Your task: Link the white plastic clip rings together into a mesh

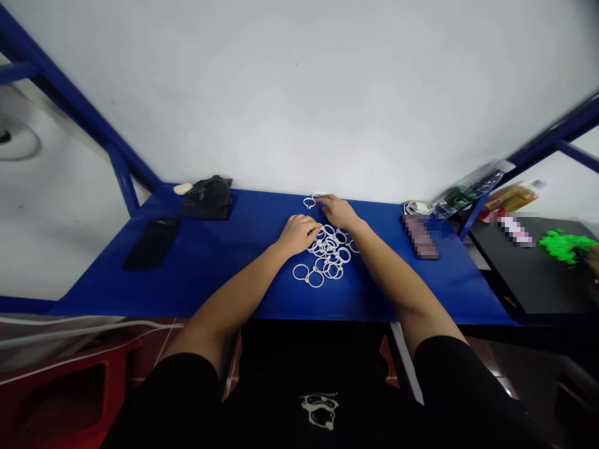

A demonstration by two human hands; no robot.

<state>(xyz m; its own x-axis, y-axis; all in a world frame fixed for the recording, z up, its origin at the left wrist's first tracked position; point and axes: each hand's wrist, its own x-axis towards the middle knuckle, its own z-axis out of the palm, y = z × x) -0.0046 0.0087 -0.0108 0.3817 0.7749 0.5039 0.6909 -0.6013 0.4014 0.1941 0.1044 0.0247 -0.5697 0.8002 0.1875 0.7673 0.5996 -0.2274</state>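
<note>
A loose pile of white plastic rings [343, 255], each with a small knob-like joint, lies on the blue table [215, 268]. My left hand [299, 234] rests at the pile's left edge. Its fingers are curled together, with the fingertips on a white ring. Behind the pile, a white ring [309, 202] and part of another lie near the wall. My right hand [340, 212] reaches over there, its fingers apart and the index fingertip touching the rear ring. My right forearm hides part of the pile's right side.
A dark phone-like slab [151, 244] and a black plastic bag [210, 198] lie on the left. To the right are a coiled white cable [418, 207], a blurred-out phone-shaped thing [421, 237] and a plastic bottle [472, 188]. Green pieces [564, 245] lie on a black side surface.
</note>
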